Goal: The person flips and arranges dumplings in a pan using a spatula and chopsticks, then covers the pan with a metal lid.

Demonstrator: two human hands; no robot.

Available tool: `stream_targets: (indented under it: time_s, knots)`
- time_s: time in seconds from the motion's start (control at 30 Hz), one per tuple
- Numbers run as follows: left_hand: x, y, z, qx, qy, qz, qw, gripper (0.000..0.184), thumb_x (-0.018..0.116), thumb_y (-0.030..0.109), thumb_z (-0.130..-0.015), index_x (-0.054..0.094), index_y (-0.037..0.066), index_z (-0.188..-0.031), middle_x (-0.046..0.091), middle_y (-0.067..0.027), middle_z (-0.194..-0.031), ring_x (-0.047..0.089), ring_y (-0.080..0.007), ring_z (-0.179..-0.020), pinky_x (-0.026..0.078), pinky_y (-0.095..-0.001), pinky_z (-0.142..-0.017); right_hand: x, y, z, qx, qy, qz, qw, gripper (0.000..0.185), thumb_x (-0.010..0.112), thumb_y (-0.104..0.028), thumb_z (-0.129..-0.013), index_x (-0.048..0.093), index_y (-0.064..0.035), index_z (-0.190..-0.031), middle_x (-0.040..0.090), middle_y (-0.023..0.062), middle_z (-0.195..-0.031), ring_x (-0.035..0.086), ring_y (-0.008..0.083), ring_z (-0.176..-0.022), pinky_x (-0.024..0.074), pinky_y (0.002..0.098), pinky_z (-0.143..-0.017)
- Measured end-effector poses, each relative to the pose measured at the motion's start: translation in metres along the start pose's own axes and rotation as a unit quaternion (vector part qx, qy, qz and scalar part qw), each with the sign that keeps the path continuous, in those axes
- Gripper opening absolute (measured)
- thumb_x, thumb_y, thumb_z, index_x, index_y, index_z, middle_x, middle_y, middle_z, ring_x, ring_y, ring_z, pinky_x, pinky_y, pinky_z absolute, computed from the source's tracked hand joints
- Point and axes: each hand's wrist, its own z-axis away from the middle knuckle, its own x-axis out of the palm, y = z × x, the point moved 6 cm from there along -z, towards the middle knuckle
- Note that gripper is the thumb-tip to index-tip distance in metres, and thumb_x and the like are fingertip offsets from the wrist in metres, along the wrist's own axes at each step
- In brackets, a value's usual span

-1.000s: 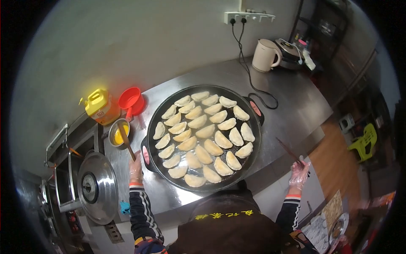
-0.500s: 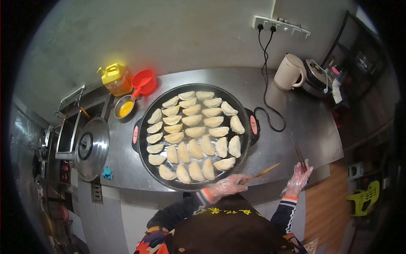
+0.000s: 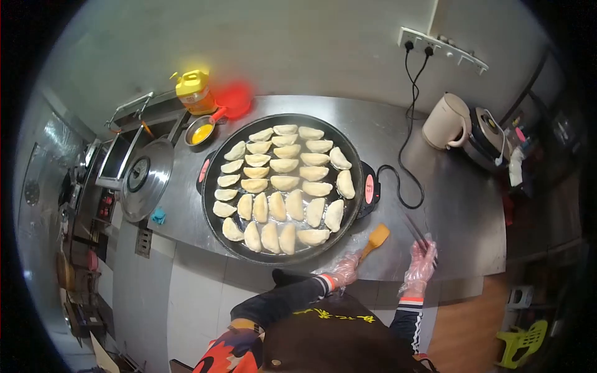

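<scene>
In a plastic glove, my left hand (image 3: 345, 270) is closed on the handle of an orange basting brush (image 3: 377, 237). The brush's broad head points up and right, just off the pan's lower right rim. My right hand (image 3: 420, 270), also gloved, grips a pair of chopsticks (image 3: 415, 230) whose tips point up and left over the counter. A wide black electric pan (image 3: 357, 214) sits left of both hands. Half-moon dumplings (image 3: 283, 165) lie in it in rows, some lightly browned.
The steel counter (image 3: 463, 217) carries a metal bowl of yellow liquid (image 3: 201, 133), a red ladle (image 3: 235, 101), a yellow jug (image 3: 194, 96) and a glass lid (image 3: 149, 180). A power cord (image 3: 404, 165) curls right of the pan. A kettle (image 3: 444, 121) and a cooker (image 3: 484, 137) stand far right.
The view has shifted and turned. The basting brush has rotated from edge-on to showing its flat orange face. My right hand with the chopsticks has drawn left, closer to my left hand.
</scene>
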Motion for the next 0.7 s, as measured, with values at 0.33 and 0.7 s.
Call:
stream_targets:
  time_s: [0.33, 0.7]
  knots:
    - [-0.044, -0.002, 0.041, 0.074, -0.039, 0.074, 0.994, 0.057, 0.055, 0.023, -0.088, 0.038, 0.004, -0.14, 0.044, -0.0229, -0.136, 0.042, -0.0349, -0.128, 0.033, -0.04, -0.108, 0.19, 0.056, -0.007, 0.027, -0.219, 0.095, 0.971, 0.031, 0.057, -0.026, -0.095, 0.062, 0.0032, -0.102, 0.067, 0.0136, -0.095, 0.068, 0.0221, -0.081, 0.059, 0.0319, -0.068]
    - [-0.104, -0.188, 0.329, -0.205, 0.414, 0.587, 0.665, 0.041, 0.06, 0.015, -0.09, 0.051, 0.001, -0.127, 0.059, -0.0114, -0.12, 0.062, -0.0226, -0.104, 0.051, -0.0364, -0.09, 0.37, 0.184, -0.045, -0.095, -0.315, 0.193, 0.924, 0.035, 0.069, -0.032, -0.086, 0.067, -0.0009, -0.102, 0.067, 0.0081, -0.086, 0.065, 0.0151, -0.071, 0.0574, 0.0281, -0.065]
